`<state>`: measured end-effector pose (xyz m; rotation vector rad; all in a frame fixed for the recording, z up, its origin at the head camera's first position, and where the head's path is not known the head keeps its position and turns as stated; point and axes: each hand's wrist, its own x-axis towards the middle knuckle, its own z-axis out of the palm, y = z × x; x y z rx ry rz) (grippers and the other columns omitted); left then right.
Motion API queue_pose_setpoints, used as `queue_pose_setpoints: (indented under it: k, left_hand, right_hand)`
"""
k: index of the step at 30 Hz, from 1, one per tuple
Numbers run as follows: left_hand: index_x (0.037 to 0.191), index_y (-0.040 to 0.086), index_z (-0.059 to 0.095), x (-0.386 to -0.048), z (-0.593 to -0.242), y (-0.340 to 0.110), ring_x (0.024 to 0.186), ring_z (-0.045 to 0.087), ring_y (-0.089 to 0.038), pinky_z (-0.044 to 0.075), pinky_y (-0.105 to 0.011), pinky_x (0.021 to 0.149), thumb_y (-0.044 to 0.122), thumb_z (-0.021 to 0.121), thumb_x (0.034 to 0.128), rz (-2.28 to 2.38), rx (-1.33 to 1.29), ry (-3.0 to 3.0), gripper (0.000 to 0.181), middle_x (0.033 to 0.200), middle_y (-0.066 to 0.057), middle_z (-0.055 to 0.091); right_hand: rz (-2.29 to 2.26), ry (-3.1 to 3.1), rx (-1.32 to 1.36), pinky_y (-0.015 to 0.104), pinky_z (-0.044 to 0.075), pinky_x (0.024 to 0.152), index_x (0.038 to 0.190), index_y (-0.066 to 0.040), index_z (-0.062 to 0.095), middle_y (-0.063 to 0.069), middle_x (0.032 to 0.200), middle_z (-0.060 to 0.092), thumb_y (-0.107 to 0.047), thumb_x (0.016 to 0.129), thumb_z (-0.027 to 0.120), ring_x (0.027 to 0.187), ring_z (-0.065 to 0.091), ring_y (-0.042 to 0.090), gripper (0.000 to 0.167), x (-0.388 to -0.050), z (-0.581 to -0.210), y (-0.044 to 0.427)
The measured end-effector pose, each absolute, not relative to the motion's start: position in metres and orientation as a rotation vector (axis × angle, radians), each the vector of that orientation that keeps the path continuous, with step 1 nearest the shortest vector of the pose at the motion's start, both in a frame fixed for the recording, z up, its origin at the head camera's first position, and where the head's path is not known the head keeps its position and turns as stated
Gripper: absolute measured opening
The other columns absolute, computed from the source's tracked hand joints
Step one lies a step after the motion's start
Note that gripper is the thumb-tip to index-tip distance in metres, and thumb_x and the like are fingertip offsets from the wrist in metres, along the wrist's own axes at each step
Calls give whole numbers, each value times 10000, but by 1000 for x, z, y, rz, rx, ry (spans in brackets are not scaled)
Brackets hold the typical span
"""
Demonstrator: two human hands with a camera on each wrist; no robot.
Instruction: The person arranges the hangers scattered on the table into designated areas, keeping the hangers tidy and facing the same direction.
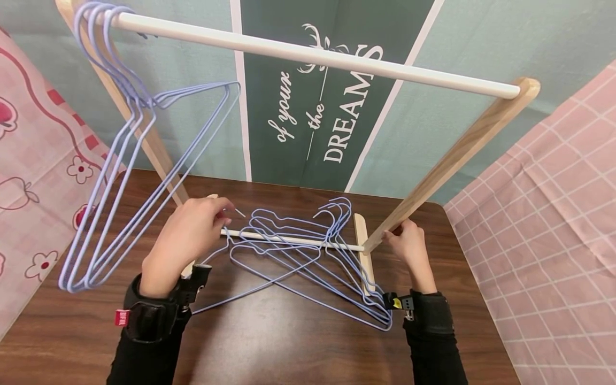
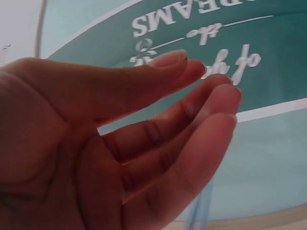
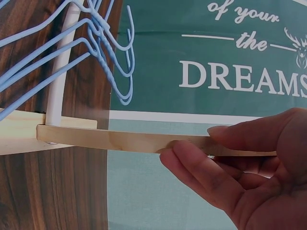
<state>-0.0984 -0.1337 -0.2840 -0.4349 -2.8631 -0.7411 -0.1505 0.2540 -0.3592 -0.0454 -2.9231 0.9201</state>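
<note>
Between the thumb and fingers of my right hand (image 1: 409, 243) is the right wooden post (image 3: 129, 142) of a clothes rack, gripped near its lower end. My left hand (image 1: 190, 232) hovers by the rack's lower left side, its fingers loosely bent. In the left wrist view, nothing lies between that hand's fingers (image 2: 192, 163) and thumb. Several light blue wire hangers (image 1: 389, 320) lie overlapping across the lower white bar (image 1: 357, 247), between both hands. More blue hangers (image 1: 139, 104) hang bunched at the left end of the top white bar (image 1: 308, 51).
The rack stands on a dark wood-grain table (image 1: 269, 342). Behind it hangs a green cloth (image 1: 298, 166) with white lettering. Pink patterned cloth (image 1: 43, 214) borders the left side, and pink checked cloth (image 1: 558, 214) the right. A wooden foot (image 1: 360, 227) supports the right post.
</note>
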Motion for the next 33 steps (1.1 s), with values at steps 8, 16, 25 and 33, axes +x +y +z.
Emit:
queue_pose_setpoints:
  k: [8,16,25,33]
  left_hand:
    - [917,42,653,-106,-316,-145,670,565,-227,411,-403,610,21,603,821,-818,-390,-2984,111,768,-55,643]
    - [864,36,644,-116,-345,-157,592,506,-187,387,-359,553,49,584,772,-860,-356,-3084,111,640,-6,580]
    - [870,10,635,-125,-378,-166,765,602,-287,440,-413,659,13,612,788,-881,-386,-3172,85,791,-119,650]
    - [860,-31,621,-128,-401,-173,692,573,-216,433,-348,623,-26,597,747,-971,-370,-3200,116,735,-83,640]
  right_hand:
    - [903,-2925,-46,304,407,495,961,109,573,225,770,614,-34,837,584,647,592,313,189,-151,-359,254]
    - [909,-2929,-56,307,410,499,963,103,572,220,769,614,-40,839,585,648,589,312,190,-151,-360,255]
    - [908,-2919,-52,312,421,513,962,103,570,228,778,613,-41,837,582,659,593,317,191,-150,-361,255]
    - [897,-2912,-54,304,417,508,951,99,571,217,761,616,-42,832,587,649,593,310,184,-150,-361,254]
